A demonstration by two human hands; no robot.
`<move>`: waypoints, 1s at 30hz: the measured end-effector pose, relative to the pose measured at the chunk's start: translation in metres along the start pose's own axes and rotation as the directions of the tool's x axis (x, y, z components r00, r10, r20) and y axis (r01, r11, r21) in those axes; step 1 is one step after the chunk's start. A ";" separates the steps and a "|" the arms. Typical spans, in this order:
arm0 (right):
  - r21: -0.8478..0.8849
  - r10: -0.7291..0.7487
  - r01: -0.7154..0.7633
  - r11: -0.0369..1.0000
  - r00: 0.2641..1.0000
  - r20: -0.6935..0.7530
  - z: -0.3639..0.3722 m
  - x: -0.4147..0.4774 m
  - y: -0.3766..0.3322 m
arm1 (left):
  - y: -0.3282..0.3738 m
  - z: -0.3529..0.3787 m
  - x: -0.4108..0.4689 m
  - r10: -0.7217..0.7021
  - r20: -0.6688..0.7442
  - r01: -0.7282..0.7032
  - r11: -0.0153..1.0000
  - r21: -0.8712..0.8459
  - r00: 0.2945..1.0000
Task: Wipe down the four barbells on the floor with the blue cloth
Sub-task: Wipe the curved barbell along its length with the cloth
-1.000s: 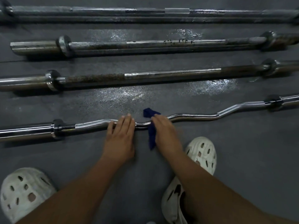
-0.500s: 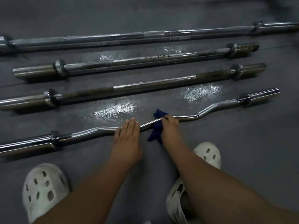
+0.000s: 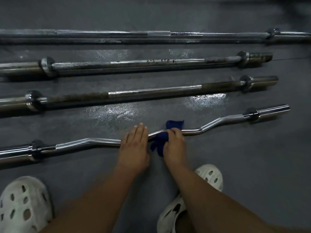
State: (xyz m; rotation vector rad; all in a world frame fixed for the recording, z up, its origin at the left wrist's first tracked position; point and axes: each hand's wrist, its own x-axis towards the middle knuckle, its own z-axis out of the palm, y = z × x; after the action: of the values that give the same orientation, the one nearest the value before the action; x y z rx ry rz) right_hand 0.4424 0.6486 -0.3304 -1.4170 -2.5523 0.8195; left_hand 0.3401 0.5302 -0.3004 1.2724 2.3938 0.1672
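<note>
Head view, looking down at a dark floor (image 3: pixel 244 162). Nearest, left to right: chrome curl bar (image 3: pixel 87 142). Beyond it, a rusty barbell (image 3: pixel 151 90), a speckled barbell (image 3: pixel 127 63), and farthest a long barbell (image 3: pixel 101 33). Left hand (image 3: pixel 134 145) laid flat across the curl bar's middle, fingers straight. Right hand (image 3: pixel 174 145) just to its right, curled round the blue cloth (image 3: pixel 159 142) bunched over the bar. White clogs (image 3: pixel 23 204) near the bottom edge.

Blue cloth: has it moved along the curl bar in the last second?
Yes. Gripped by the right hand, the blue cloth has slid right along the curl bar, nearer its right bend.
</note>
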 end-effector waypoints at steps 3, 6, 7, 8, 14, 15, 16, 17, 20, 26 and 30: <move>0.088 -0.007 -0.001 0.996 0.996 0.085 -0.018 0.014 0.000 | 0.013 0.001 0.002 -0.024 -0.040 0.023 0.999 -0.031 0.999; 0.113 0.019 -0.033 0.993 0.992 0.122 -0.041 0.022 -0.004 | 0.026 -0.007 0.000 -0.044 -0.064 0.042 0.999 -0.031 0.997; 0.087 0.006 -0.016 0.996 0.993 0.122 -0.049 0.020 -0.007 | 0.030 -0.012 -0.003 -0.055 -0.073 0.053 0.998 -0.033 0.996; 0.067 -0.011 0.002 0.998 0.992 0.123 -0.055 0.017 -0.008 | 0.034 -0.017 -0.006 -0.069 -0.091 0.066 0.997 -0.031 0.993; 0.073 -0.106 0.100 0.992 0.991 0.086 -0.108 -0.019 -0.013 | 0.077 -0.062 -0.038 -0.109 -0.197 0.107 0.994 -0.020 0.974; 0.091 -0.122 0.116 0.989 0.991 0.063 -0.118 -0.025 -0.015 | 0.084 -0.069 -0.044 -0.118 -0.219 0.114 0.993 -0.031 0.969; 0.119 -0.131 0.126 0.985 0.991 0.032 -0.126 -0.031 -0.017 | 0.091 -0.074 -0.051 -0.123 -0.238 0.116 0.992 -0.043 0.963; 0.146 -0.124 0.122 0.982 0.992 0.003 -0.135 -0.038 -0.020 | 0.097 -0.077 -0.057 -0.125 -0.247 0.115 0.992 -0.053 0.961; 0.254 -0.037 0.043 0.966 0.999 -0.028 -0.152 -0.054 -0.026 | 0.106 -0.077 -0.074 -0.120 -0.235 0.109 0.992 -0.061 0.965; 0.472 0.289 -0.251 0.845 0.957 -0.007 -0.135 -0.061 -0.001 | 0.096 -0.059 -0.070 -0.110 -0.163 0.104 0.994 -0.044 0.980; 0.400 0.230 -0.216 0.891 0.973 0.014 -0.119 -0.038 0.016 | 0.097 -0.048 -0.035 -0.106 -0.111 0.099 0.993 -0.065 0.988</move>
State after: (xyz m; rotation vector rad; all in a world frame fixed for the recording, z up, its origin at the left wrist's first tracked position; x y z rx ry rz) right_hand 0.5167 0.6719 -0.2317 -1.5772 -2.0540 1.2543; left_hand 0.4116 0.5619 -0.2171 1.1379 2.5247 0.2855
